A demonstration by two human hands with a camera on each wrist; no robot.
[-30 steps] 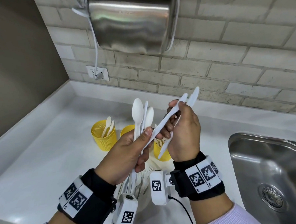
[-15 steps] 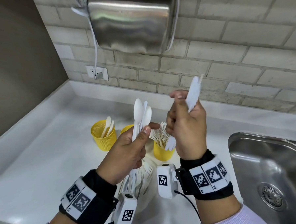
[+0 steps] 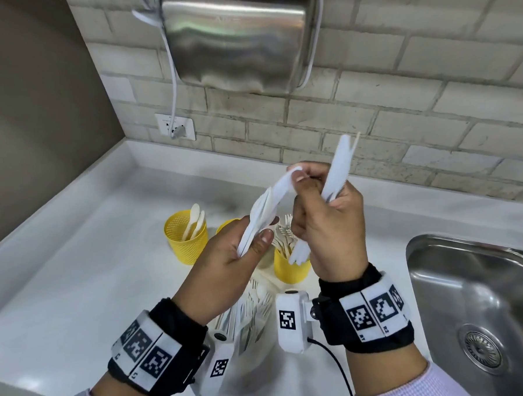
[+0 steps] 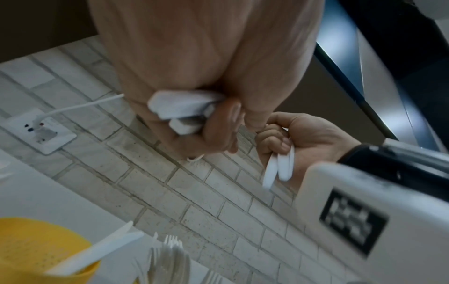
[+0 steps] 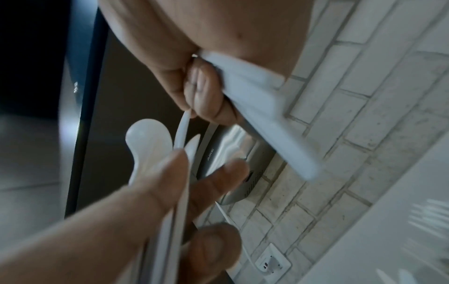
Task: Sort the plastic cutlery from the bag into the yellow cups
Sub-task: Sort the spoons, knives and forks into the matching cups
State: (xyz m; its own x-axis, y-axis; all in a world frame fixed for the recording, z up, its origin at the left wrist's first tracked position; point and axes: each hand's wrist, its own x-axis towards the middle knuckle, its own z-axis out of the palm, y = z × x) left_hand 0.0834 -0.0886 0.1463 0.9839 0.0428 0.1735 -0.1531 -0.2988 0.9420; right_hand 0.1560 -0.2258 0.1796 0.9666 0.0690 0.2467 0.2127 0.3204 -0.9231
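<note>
- The left hand (image 3: 227,260) is raised above the counter (image 3: 77,283), its grip closed round a bunch of white plastic spoons (image 3: 264,209), thumb pressed across the handles and the bowls pointing up and away.
- The right hand (image 3: 328,221) is just right of the left hand, and its grip holds white plastic knives (image 3: 337,169) in the curled fingers, blades pointing up toward the brick wall (image 3: 401,114) and handle ends hanging below the palm.
- The right hand's thumb and forefinger also pinch the tip of one piece that sticks out of the left hand's bunch; from these views I cannot tell which kind of cutlery that piece is.
- Three yellow cups stand on the counter behind the hands. The left yellow cup (image 3: 186,238) holds spoons, bowls up.
- The middle yellow cup (image 3: 225,225) is mostly hidden behind the left hand; the left wrist view shows a knife leaning in a yellow cup (image 4: 36,255).
- The right yellow cup (image 3: 288,269), just beneath the right hand, holds forks (image 3: 282,236) with the tines up.
- The bag (image 3: 254,319) of remaining cutlery lies on the counter below the wrists, nearer the person than the cups.
- A steel sink (image 3: 471,292) is set in the counter to the right of the cups.
- On the brick wall above the cups hangs a steel hand dryer (image 3: 236,38), with a wall socket (image 3: 176,126) to its lower left.
</note>
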